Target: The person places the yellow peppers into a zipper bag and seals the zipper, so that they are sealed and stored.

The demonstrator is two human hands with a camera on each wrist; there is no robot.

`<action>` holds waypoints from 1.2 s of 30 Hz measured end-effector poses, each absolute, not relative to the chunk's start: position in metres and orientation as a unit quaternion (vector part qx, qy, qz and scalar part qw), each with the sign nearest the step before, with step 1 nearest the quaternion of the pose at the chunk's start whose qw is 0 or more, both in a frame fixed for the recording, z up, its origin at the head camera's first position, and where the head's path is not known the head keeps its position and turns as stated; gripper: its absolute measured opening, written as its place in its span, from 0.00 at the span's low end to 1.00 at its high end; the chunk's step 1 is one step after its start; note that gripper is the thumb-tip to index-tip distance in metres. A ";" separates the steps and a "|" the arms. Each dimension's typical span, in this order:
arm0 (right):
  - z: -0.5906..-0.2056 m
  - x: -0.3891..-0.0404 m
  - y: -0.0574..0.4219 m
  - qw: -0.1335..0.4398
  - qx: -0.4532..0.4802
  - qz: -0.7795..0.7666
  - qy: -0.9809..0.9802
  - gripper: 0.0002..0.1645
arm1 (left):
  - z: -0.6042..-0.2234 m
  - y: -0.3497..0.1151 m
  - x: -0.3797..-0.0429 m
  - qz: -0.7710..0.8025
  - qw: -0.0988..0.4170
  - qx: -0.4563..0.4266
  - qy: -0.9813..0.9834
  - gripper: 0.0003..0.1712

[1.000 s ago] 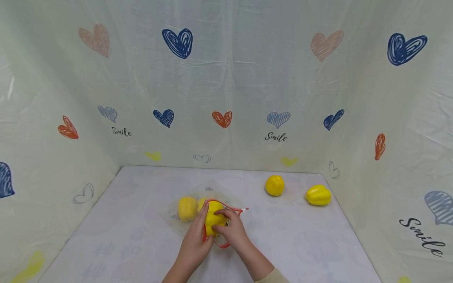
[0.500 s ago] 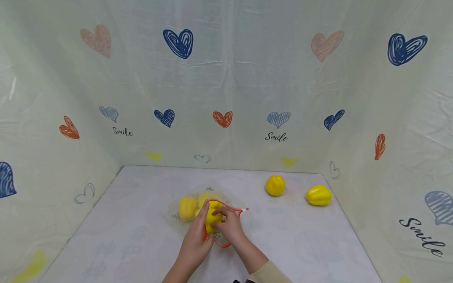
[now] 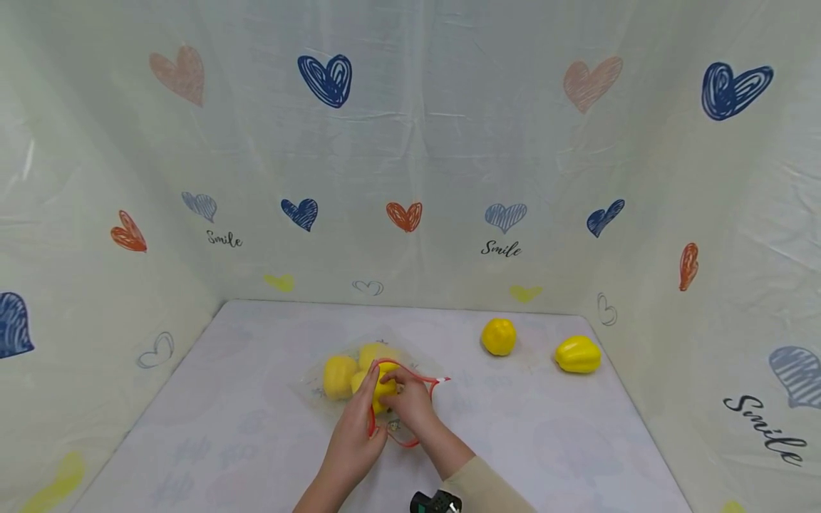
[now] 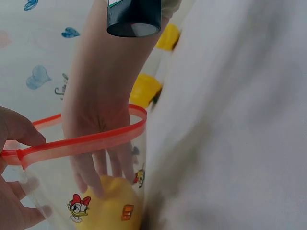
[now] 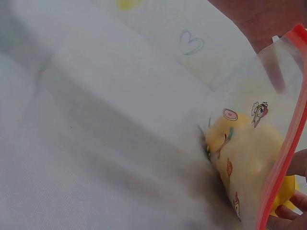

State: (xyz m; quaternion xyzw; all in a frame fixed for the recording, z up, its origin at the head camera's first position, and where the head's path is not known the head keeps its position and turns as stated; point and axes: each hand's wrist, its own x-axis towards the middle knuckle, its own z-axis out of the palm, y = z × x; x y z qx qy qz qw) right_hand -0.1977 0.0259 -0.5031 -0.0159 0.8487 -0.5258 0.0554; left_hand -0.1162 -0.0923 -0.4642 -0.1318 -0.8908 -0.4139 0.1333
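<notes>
A clear plastic zip bag (image 4: 45, 184) with a red rim and cartoon prints lies on the table, its mouth towards me. My left hand (image 3: 351, 434) grips the rim at the left, thumb on one side of the film and fingers on the other. Through the mouth reaches my right hand (image 3: 413, 407), its fingers curled round a yellow bell pepper (image 4: 112, 206) inside. Deeper in the bag are two more yellow bell peppers, a left pepper (image 3: 340, 377) and a back pepper (image 3: 377, 353). The right fingertips are partly hidden by the bag in the right wrist view.
Two loose yellow bell peppers stand to the right on the white table (image 3: 513, 427): a round-looking pepper (image 3: 499, 337) near the back and a pepper on its side (image 3: 578, 354) by the right edge. Heart-printed curtains (image 3: 449, 157) enclose the back and sides.
My right hand has moved forward and left into the bag with the bell pepper. The back pepper has shifted away and shows more. My left hand keeps its place on the rim.
</notes>
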 end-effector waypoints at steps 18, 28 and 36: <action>-0.508 -0.211 0.018 0.052 0.013 -0.523 0.850 0.13 | -0.464 -0.091 -0.116 -0.413 0.140 -0.135 -0.890 0.53; -0.505 -0.219 0.013 0.073 0.052 -0.486 0.869 0.17 | -0.462 -0.091 -0.116 -0.410 0.140 -0.132 -0.892 0.51; -0.501 -0.226 0.011 0.082 0.036 -0.443 0.892 0.21 | -0.463 -0.091 -0.116 -0.406 0.167 -0.147 -0.886 0.53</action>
